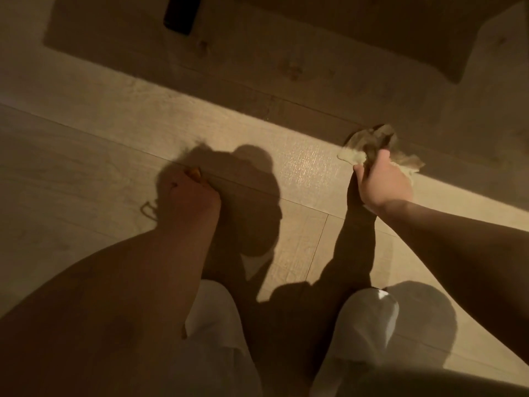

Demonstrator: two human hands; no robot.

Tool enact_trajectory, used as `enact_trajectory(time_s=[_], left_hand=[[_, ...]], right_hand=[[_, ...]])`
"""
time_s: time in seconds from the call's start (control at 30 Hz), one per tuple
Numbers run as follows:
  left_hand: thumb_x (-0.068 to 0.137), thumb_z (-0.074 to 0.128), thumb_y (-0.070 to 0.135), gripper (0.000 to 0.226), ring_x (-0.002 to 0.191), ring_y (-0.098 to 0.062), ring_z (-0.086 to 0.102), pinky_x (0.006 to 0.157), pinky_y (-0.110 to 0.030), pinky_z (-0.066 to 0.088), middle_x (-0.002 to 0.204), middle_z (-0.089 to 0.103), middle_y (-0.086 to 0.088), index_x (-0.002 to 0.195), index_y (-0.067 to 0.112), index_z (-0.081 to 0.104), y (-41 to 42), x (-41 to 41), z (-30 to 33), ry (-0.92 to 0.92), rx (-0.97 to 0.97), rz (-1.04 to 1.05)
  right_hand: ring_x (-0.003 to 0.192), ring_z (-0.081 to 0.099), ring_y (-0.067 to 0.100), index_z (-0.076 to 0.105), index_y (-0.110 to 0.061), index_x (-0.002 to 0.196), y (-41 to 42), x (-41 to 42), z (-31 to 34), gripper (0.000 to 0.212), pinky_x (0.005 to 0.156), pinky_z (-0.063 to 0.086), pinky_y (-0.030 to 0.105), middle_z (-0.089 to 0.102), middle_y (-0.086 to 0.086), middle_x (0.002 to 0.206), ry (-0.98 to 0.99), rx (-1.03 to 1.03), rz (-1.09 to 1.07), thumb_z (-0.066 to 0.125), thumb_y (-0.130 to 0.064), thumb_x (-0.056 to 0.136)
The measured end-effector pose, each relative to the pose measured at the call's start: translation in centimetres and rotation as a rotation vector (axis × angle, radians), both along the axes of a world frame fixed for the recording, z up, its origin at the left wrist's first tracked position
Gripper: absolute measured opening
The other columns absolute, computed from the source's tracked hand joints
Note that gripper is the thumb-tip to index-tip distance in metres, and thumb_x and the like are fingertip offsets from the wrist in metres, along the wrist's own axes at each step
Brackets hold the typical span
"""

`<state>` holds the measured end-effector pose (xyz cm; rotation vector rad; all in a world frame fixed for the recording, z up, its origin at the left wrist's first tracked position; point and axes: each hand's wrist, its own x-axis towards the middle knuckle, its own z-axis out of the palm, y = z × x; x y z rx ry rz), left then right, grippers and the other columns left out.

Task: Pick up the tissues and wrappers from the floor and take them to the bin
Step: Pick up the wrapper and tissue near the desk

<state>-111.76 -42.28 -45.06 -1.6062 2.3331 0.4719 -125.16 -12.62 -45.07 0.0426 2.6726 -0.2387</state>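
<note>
Both hands hold litter above the pale floor (86, 156).

The right hand (382, 183), on the right, has its fingers (361, 171) closed around crumpled tissues (369, 144), held at the edge of a shadow. The left hand (190, 196) is a closed fist; an orange wrapper (196, 172) shows at its far side. A dark flat object (179, 14) lies far left.

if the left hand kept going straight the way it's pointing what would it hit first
Probably only bare floor. The left hand, closed on an orange-yellow scrap, points up the picture; the dark flat object lies further along, though depth is unclear.
</note>
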Motion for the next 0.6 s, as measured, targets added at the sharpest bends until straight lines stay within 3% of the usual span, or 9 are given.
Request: enact_trajectory(time_s=[0.07,0.17,0.3,0.37,0.43,0.5,0.6], left_hand=[[0.09,0.051,0.044,0.04,0.099,-0.031,0.067,0.086,-0.052,0.056,0.115,0.067,-0.01,0.119,0.017,0.055,-0.4,-0.1,-0.3,0.1,0.045,0.044],[0.087,0.06,0.028,0.019,0.081,-0.027,0.071,0.075,-0.048,0.061,0.098,0.065,-0.005,0.102,0.02,0.05,-0.6,-0.4,0.0,0.187,0.123,0.091],[0.076,0.064,0.033,0.029,0.071,-0.028,0.073,0.063,-0.043,0.063,0.09,0.065,-0.005,0.095,0.015,0.052,-1.4,0.7,-1.4,0.118,0.169,0.008],[0.077,0.064,0.035,0.029,0.07,-0.015,0.069,0.063,-0.029,0.057,0.084,0.065,0.001,0.094,0.012,0.059,-1.1,0.7,-0.5,0.092,0.158,-0.078],[0.088,0.065,0.025,0.017,0.069,-0.004,0.054,0.07,-0.017,0.041,0.081,0.057,0.008,0.1,0.015,0.061,-0.8,0.9,0.6,0.048,0.136,-0.189],[0.091,0.064,0.022,0.015,0.073,-0.005,0.045,0.074,-0.022,0.035,0.074,0.048,0.011,0.102,0.011,0.063,-0.9,1.4,0.7,0.021,0.123,-0.276],[0.09,0.061,0.03,0.018,0.068,-0.009,0.046,0.071,-0.025,0.032,0.064,0.04,0.011,0.085,0.012,0.063,-1.0,1.7,1.7,-0.035,0.087,-0.399]], right_hand=[[0.089,0.065,0.042,0.047,-0.009,0.109,0.0,0.0,-0.4,0.034,0.078,0.053,0.05,0.069,0.02,0.096,-0.027,-0.006,0.001,0.04,-0.042,0.101],[0.096,0.063,0.042,0.052,-0.009,0.108,0.1,0.1,-0.6,0.034,0.075,0.048,0.044,0.068,0.021,0.101,-0.044,-0.016,0.021,0.037,-0.038,0.102],[0.09,0.064,0.04,0.06,-0.012,0.1,-0.1,0.3,-0.3,0.038,0.077,0.054,0.044,0.069,0.018,0.098,-0.108,-0.015,0.04,0.037,-0.042,0.099],[0.085,0.063,0.037,0.061,-0.013,0.093,-0.6,0.7,-0.3,0.039,0.074,0.052,0.041,0.069,0.017,0.096,-0.141,-0.052,0.017,0.038,-0.044,0.099],[0.079,0.057,0.033,0.06,-0.015,0.089,-1.2,1.2,-0.4,0.037,0.069,0.045,0.036,0.069,0.016,0.093,-0.153,-0.093,0.007,0.039,-0.044,0.098],[0.078,0.055,0.033,0.06,-0.016,0.087,-1.7,1.8,-0.6,0.036,0.069,0.042,0.034,0.069,0.015,0.093,-0.155,-0.123,0.009,0.041,-0.044,0.098],[0.088,0.062,0.036,0.063,-0.016,0.093,-2.2,2.4,-0.5,0.035,0.071,0.043,0.034,0.07,0.014,0.096,-0.162,-0.144,0.013,0.042,-0.044,0.098]])
